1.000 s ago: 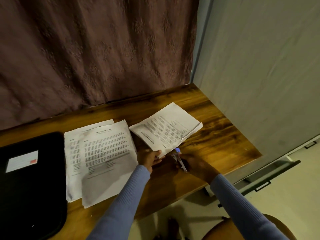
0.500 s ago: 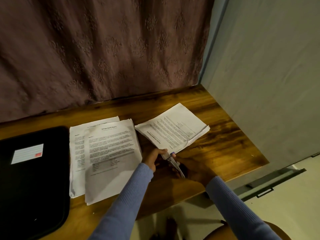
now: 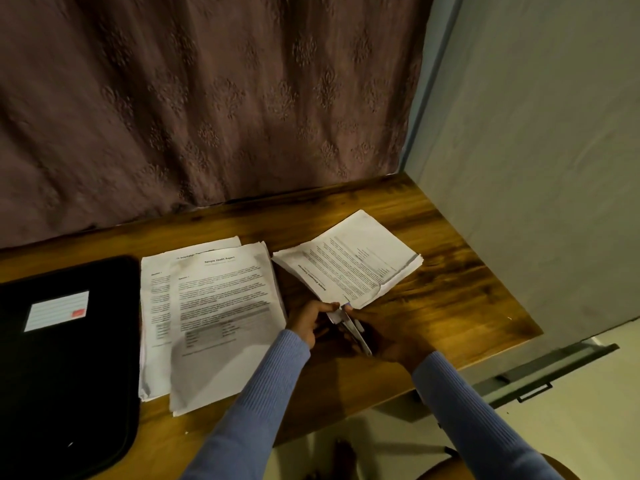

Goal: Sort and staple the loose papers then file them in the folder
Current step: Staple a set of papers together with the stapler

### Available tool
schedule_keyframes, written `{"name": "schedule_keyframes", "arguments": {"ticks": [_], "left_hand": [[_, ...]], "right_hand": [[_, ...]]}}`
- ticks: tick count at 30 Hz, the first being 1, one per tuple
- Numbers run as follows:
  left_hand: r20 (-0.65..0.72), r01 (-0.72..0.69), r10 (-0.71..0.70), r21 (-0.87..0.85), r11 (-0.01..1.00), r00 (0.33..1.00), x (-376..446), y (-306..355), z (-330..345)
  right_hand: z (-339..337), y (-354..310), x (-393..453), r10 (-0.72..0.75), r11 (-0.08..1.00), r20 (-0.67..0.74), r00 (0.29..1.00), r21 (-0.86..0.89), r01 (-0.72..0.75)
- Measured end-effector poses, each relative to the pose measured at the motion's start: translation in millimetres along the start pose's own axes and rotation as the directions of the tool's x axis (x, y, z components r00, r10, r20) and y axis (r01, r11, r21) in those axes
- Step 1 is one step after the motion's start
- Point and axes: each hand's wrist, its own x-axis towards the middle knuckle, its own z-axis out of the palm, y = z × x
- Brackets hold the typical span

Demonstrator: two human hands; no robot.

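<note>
Left hand [image 3: 306,323] pinches the near corner of a paper bundle [image 3: 349,263] lying on the desk [image 3: 450,296]. Right hand [image 3: 388,336] grips the stapler [image 3: 353,329], its fingers curled round it at that corner. Two more paper stacks [image 3: 214,313] lie just beside the black folder [image 3: 65,362], at left.

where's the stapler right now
In the head view, the stapler is right of centre near the desk's front edge, held in the right hand at the corner of the angled paper bundle.
</note>
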Motion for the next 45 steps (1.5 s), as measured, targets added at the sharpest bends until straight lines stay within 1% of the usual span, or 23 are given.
{"name": "schedule_keyframes", "arguments": {"ticks": [2,4,7,11,19,22,25,27,28,30,32,36,41,45], "left_hand": [[-0.001,-0.008,0.008,0.004,1.000,1.000,1,2,1],[0.015,-0.017,0.017,0.003,1.000,1.000,0,4,2],[0.031,-0.033,0.033,0.002,0.999,0.999,1,6,2],[0.060,-0.022,0.019,0.046,0.999,0.998,0,5,7],[0.074,0.034,-0.034,-0.001,0.999,0.997,-3,8,8],[0.093,0.039,-0.038,-0.018,0.999,0.995,-7,9,9],[0.108,0.049,-0.044,-0.049,0.998,0.993,-7,8,9],[0.150,0.053,-0.041,-0.078,0.996,0.988,-7,7,8],[0.179,0.039,-0.028,-0.061,0.997,0.983,-5,6,7],[0.216,-0.042,0.027,0.061,0.997,0.976,-4,4,6],[0.205,-0.108,0.077,0.142,0.984,0.976,-8,4,7],[0.198,-0.103,0.074,0.143,0.984,0.977,-12,10,9],[0.172,-0.110,0.085,0.137,0.984,0.981,-15,11,12],[0.167,-0.114,0.090,0.139,0.984,0.982,-16,10,14]], "right_hand": [[-3,-4,0,0.044,0.998,-0.007,0.999,-0.037,-0.044],[-9,-7,0,0.067,0.997,-0.005,0.998,-0.037,-0.067],[-19,-7,3,0.065,0.997,0.009,0.998,-0.031,-0.065],[-18,-8,8,0.067,0.997,0.030,0.997,-0.039,-0.066],[-5,-10,10,0.050,0.998,-0.015,0.999,-0.044,-0.051],[-4,-8,12,0.018,0.999,-0.009,1.000,-0.048,-0.018],[-2,-6,10,-0.082,0.996,-0.025,0.996,-0.039,0.081],[0,-7,8,-0.139,0.989,-0.046,0.989,-0.049,0.137],[1,-8,6,-0.153,0.987,-0.057,0.987,-0.055,0.150],[0,-8,6,-0.162,0.985,-0.063,0.985,-0.073,0.158],[1,-9,1,-0.155,0.983,-0.068,0.986,-0.108,0.147],[3,-8,0,-0.188,0.979,-0.069,0.980,-0.098,0.181],[2,-7,-1,-0.179,0.979,-0.046,0.983,-0.103,0.173],[2,-8,-5,-0.177,0.981,-0.060,0.982,-0.085,0.172]]}}
